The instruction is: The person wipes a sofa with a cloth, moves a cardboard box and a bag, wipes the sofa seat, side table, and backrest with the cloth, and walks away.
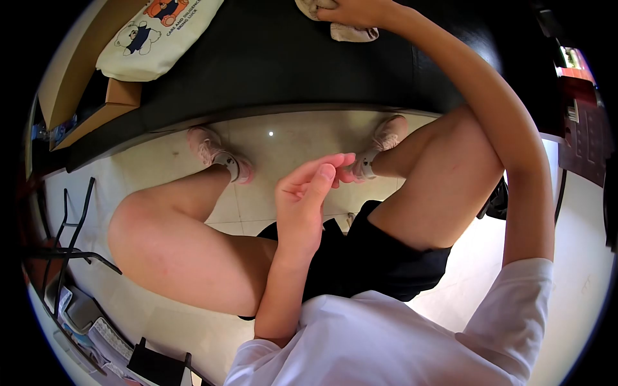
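My right hand [351, 11] reaches across to the top edge of the view, fingers bent down on a small beige cloth piece [354, 32] that looks like a sock. Another rounded beige part [309, 8] shows under the fingertips, cut off by the frame. Both lie on a black, leather-like surface [270, 58]. Over my lap, my left hand [308, 193] is raised with its fingers loosely bent and the thumb apart. Nothing shows in it, and it touches none of the cloth.
A white bag with printed bears [161, 38] lies over an open cardboard box [122, 96] at the upper left. The black surface's front edge runs beyond my knees. A black metal frame [74, 231] stands left, near a grey bin [84, 309].
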The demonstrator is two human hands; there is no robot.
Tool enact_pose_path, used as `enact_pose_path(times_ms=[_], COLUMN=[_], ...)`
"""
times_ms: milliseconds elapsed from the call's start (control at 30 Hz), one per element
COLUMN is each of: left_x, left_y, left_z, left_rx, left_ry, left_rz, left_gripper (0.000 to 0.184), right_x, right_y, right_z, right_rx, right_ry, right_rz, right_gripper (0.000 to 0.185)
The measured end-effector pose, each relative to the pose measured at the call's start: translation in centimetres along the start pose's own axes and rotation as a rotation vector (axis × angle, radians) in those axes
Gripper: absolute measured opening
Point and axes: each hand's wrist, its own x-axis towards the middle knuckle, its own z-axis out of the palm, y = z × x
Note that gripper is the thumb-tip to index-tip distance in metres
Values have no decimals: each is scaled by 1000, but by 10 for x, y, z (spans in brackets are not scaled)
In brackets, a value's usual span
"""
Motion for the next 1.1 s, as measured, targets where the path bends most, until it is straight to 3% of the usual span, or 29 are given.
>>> enact_pose_path(times_ms=[200, 267, 333, 367, 467, 533, 633, 667, 800, 867, 900, 967, 1000, 1067, 1100], left_x=[-3, -3, -3, -2, 0, 0, 0, 1, 5, 9, 8, 9, 9, 10, 11], left_y=[-9, -10, -4, 1, 8, 6, 9, 11, 1, -6, -8, -8, -7, 0, 2], left_z=[-7, -10, -9, -8, -1, -5, 1, 4, -1, -15, -18, -18, -14, 0, 1], left_rx=[-204, -411, -495, -570, -531, -544, -552, -550, -587, -615, -613, -314, -312, 203, 201], left_ry=[8, 91, 102, 95, 133, 117, 145, 190, 164, -120, -121, -69, -71, 74, 71], left_rz=[14, 74, 79, 80, 74, 81, 54, 19, 78, 86, 81, 37, 31, 153, 149], left_gripper=[15, 17, 20, 23, 23, 24, 25, 25, 26, 25, 25, 23, 23, 23, 23], right_x=[0, -4, -26, -49, -69, -72, -69, -73, -65, -64, -64, -63, -62, -61, -57], right_y=[-1, -21, -76, -104, -140, -140, -127, -127, -113, -107, -103, -93, -88, -84, -84], right_z=[1, -9, -73, -100, -141, -138, -129, -120, -100, -99, -95, -87, -82, -81, -85], right_rx=[-24, -134, 238, 368, 589, 556, 788, 749, 677, 607, 547, 486, 505, 521, 470], right_ry=[1, 300, 16, -11, -345, -373, -506, -381, -337, -344, -334, -322, -297, -271, -231], right_rz=[-16, -141, -172, -172, -153, -215, -39, -20, 112, 128, 42, -37, -95, -149, -111], right_gripper=[53, 49, 41, 36, 24, 23, 22, 22, 27, 28, 28, 28, 27, 25, 25])
